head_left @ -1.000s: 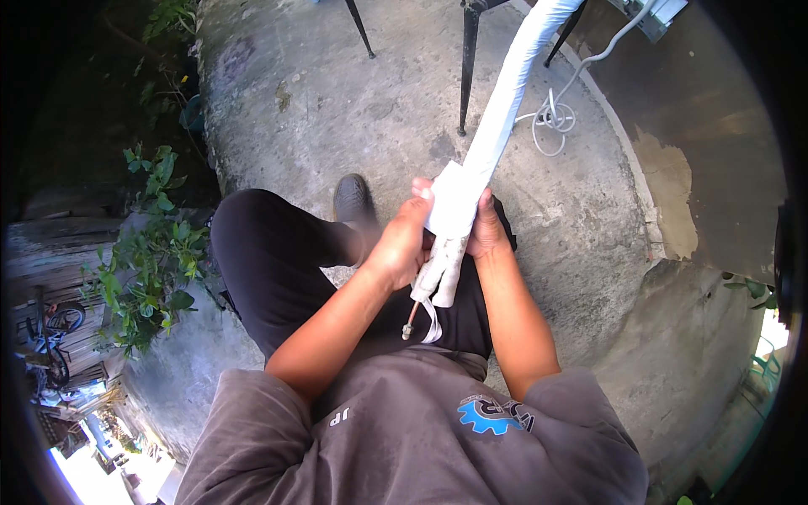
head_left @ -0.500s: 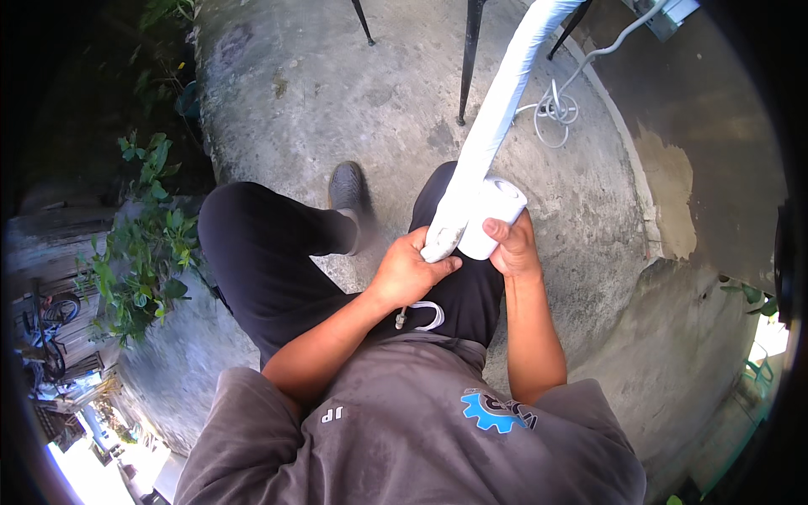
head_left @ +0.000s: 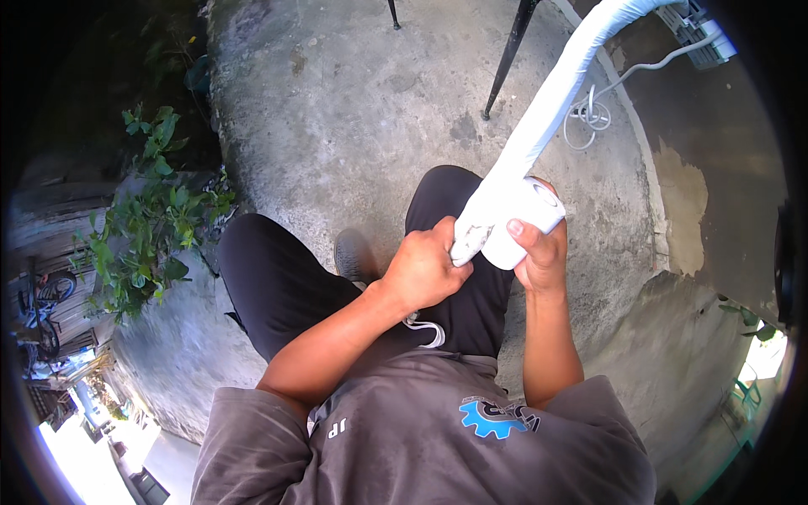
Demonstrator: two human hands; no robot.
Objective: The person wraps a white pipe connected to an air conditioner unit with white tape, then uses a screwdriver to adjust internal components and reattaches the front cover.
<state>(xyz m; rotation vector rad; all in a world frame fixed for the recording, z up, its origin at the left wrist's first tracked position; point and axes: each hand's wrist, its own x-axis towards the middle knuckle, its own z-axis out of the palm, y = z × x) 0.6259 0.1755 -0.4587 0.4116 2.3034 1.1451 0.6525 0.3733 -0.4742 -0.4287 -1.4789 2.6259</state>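
Note:
A long white tape-wrapped pipe (head_left: 547, 118) slants from the upper right down to my lap. Its near end, greyish and uneven where the wrapping stops, is gripped by my left hand (head_left: 427, 268), with the fingers closed round it. Close beside that end, my right hand (head_left: 543, 250) holds a roll of white tape (head_left: 520, 229), thumb on its near side and fingers behind. The roll stands tilted, its hollow core facing up, and touches or nearly touches the pipe. Where the tape strip joins the pipe is hard to make out.
Dark thin metal legs (head_left: 509, 63) stand on the concrete floor (head_left: 337, 118) ahead. A coiled white cable (head_left: 592, 116) lies by the right wall (head_left: 715, 160) and runs to a grey-white box (head_left: 709, 40). Leafy plants (head_left: 143, 244) grow at the left.
Both hands, the pipe end and the tape roll have shifted slightly right in view. The roll has tilted further, and my left hand has turned more over the pipe end. My left foot has drawn back.

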